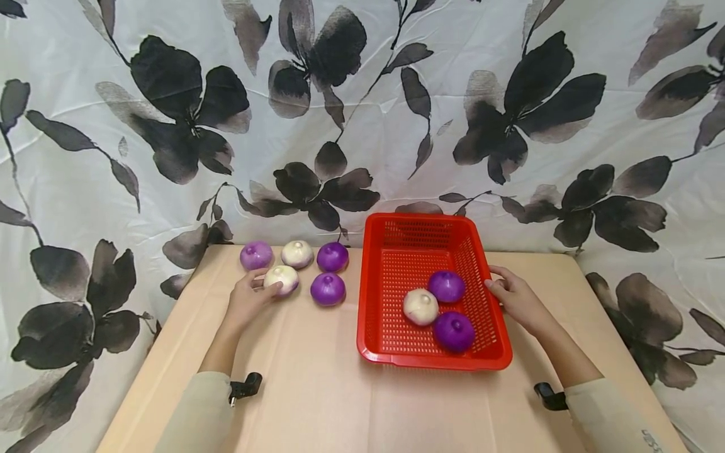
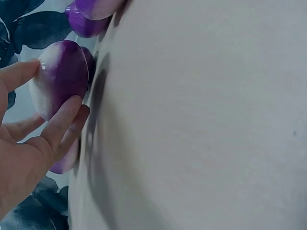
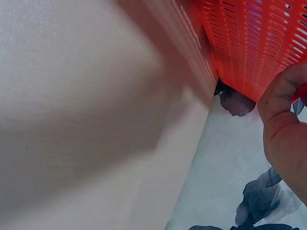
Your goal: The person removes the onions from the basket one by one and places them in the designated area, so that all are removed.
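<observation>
My left hand [image 1: 249, 299] holds a white and purple onion [image 1: 282, 280] at the front left of a group of onions. In the left wrist view, the thumb and fingers spread around this onion [image 2: 61, 79], which appears slightly off the table. My right hand [image 1: 518, 298] grips the right rim of a red plastic basket [image 1: 374, 352]. Inside the basket lie a white onion [image 1: 420, 307] and two purple onions [image 1: 447, 287]. In the right wrist view, the thumb hooks over the edge beside the slotted basket wall [image 3: 249, 52]; the other fingers are mostly hidden.
Beyond the held onion sit a light purple onion [image 1: 256, 255] and a white one [image 1: 297, 254]. Two dark purple onions [image 1: 328, 289] stand between it and the basket. A floral cloth [image 1: 396, 157] hangs behind the pale wooden table [image 1: 317, 390].
</observation>
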`<state>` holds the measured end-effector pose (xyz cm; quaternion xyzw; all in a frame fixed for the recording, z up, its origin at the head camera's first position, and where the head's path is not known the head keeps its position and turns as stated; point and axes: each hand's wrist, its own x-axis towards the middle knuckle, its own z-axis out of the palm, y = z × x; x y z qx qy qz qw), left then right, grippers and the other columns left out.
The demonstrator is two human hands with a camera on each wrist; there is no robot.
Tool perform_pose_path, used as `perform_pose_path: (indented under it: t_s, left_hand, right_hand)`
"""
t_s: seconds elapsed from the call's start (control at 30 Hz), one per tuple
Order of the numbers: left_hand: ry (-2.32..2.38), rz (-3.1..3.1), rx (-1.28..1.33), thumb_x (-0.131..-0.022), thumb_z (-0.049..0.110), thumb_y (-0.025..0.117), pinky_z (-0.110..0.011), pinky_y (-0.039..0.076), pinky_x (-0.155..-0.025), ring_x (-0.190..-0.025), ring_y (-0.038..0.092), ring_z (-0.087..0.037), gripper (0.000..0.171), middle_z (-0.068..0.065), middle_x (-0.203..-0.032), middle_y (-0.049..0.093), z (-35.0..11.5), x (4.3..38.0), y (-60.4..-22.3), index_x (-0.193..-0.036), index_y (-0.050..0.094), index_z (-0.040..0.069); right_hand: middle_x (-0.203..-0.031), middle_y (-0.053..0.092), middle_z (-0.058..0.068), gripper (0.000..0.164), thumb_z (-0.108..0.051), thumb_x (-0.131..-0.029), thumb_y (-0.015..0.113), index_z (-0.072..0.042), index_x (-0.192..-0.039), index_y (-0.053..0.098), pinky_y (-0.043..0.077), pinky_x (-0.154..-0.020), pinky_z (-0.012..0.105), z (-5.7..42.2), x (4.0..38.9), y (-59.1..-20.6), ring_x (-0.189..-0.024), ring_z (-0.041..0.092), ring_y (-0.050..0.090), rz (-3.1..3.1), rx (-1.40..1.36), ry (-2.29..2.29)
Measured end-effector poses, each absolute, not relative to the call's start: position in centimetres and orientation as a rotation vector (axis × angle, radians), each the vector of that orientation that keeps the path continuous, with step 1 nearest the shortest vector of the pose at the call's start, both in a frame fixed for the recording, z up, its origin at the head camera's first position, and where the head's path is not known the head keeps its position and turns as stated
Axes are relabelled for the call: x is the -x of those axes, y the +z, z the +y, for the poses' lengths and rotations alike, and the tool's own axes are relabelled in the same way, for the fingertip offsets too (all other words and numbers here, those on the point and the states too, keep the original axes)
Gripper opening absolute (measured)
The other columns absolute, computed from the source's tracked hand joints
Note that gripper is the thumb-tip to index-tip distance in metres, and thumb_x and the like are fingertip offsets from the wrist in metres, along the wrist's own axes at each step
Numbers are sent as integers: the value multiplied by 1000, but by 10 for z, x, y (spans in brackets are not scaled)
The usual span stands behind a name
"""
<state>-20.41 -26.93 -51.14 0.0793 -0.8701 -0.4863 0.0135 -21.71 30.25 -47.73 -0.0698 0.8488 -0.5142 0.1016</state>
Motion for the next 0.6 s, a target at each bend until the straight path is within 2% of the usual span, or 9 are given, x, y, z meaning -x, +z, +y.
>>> perform_pose_path:
  t_s: [0.17,0.4,0.6]
  left_hand:
    - [-1573,-2704,-274,-96,42,73,-19,57,-85,-119,67,-37,75,-28,-134,64,-270,206,-516,-151,44,0]
    - [-1753,-2649,-280,-98,34,72,-24,60,-88,-113,68,-29,76,-33,-138,56,-269,208,-520,-154,37,-5]
    - [-1757,-2657,-259,-99,37,70,-26,60,-89,-124,64,-42,78,-34,-144,51,-266,209,-521,-154,36,-7]
  right_hand:
    - [-99,63,21,59,-22,-110,49,5,-158,27,62,-67,29,302,218,-477,-78,14,68,2503,195,-1513]
    - [-100,63,21,59,-22,-111,48,5,-158,26,62,-67,28,303,218,-480,-79,13,67,2497,183,-1511]
    - [-100,62,22,58,-21,-111,48,5,-158,26,63,-68,28,303,218,-478,-80,13,67,2482,189,-1530]
